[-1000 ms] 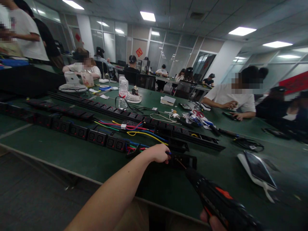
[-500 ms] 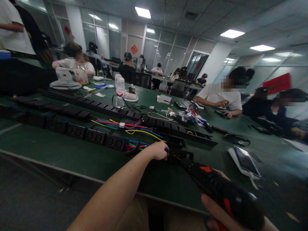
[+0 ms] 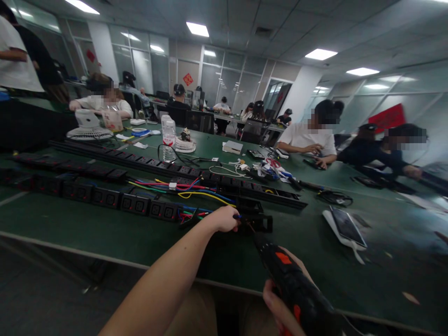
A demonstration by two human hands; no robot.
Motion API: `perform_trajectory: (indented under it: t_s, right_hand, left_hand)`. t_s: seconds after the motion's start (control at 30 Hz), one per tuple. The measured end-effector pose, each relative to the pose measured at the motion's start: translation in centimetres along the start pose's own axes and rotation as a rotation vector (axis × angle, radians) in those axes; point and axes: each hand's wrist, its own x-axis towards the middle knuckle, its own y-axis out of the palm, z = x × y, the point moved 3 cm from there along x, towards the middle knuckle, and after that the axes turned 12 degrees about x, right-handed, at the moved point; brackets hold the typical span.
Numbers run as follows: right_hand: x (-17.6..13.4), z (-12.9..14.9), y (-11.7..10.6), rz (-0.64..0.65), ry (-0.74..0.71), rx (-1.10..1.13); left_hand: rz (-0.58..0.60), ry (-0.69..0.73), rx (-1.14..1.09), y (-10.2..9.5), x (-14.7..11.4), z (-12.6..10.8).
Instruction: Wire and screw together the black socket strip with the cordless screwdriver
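At the right end of a black power strip [image 3: 161,210], my left hand [image 3: 226,218] is closed around the open black end housing [image 3: 266,223]. A small bit of blue shows by its fingertips, which are partly hidden. My right hand [image 3: 276,298] grips a black and orange power drill [image 3: 297,280] from below. The drill points up and left, and its thin bit reaches into the housing just right of my left hand. Red, green and blue wires [image 3: 192,213] come out of the strip left of my left wrist.
More long power strips [image 3: 147,163] lie behind, with loose yellow and red wires [image 3: 206,196]. Further back are water bottles [image 3: 168,140], a small white fan [image 3: 185,144] and tangled cables [image 3: 273,170]. A phone [image 3: 347,226] lies to the right. Other people sit around the table.
The view has turned slightly right, so the scene sits further left. The drill's body has swung left and stands steeper, its bit still at the housing. My left hand keeps its place on the strip.
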Motion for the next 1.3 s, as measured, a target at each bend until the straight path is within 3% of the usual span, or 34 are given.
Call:
perform_trajectory:
  t_s: [0.27,0.5,0.83,1.03,1.3]
  right_hand:
    - [0.7,-1.8,-1.4,0.021,-0.17,-0.105]
    - [1.2,-2.8,-1.1,-0.024,-0.232,-0.195]
    - [1.5,-3.3,-1.9,0.109,-0.307,-0.368]
    - [1.4,-3.7,-1.8,0.072,-0.352,-0.361]
    - [1.1,-2.5,-1.2,0.097,-0.202,-0.249]
  left_hand:
    - [-0.024,0.006,0.018,0.0,-0.1,-0.2]
    - [-0.045,0.008,0.034,0.1,0.3,-0.1]
    - [-0.039,0.034,0.049,0.3,0.4,0.3]
    - [-0.032,0.057,0.064,0.0,0.0,-0.1]
    - [-0.053,0.077,0.131,0.0,-0.4,-0.6]
